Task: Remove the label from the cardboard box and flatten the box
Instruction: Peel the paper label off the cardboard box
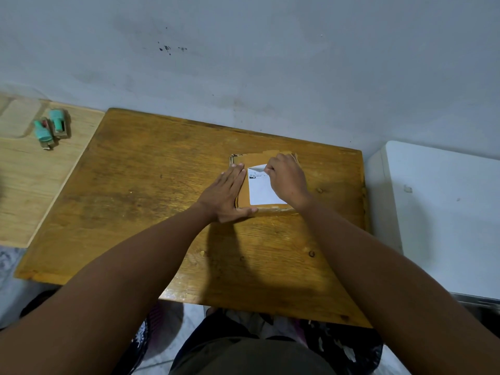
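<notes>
On wooden table (135,185), cardboard box (243,192) lies flat — L hand (226,194) presses it w/ straight fingers; R hand (286,180) pinches label (261,189) corner — peeled up.

Both bare forearms stretched forward, converging toward the middle. Left hand (226,194) laid flat, palm down, fingers straight and together, thumb spread out toward the right. Right hand (287,180) knuckles up, wrist bent, fingers curled inward with the tips pinching a lifted white label corner (259,169)
</notes>
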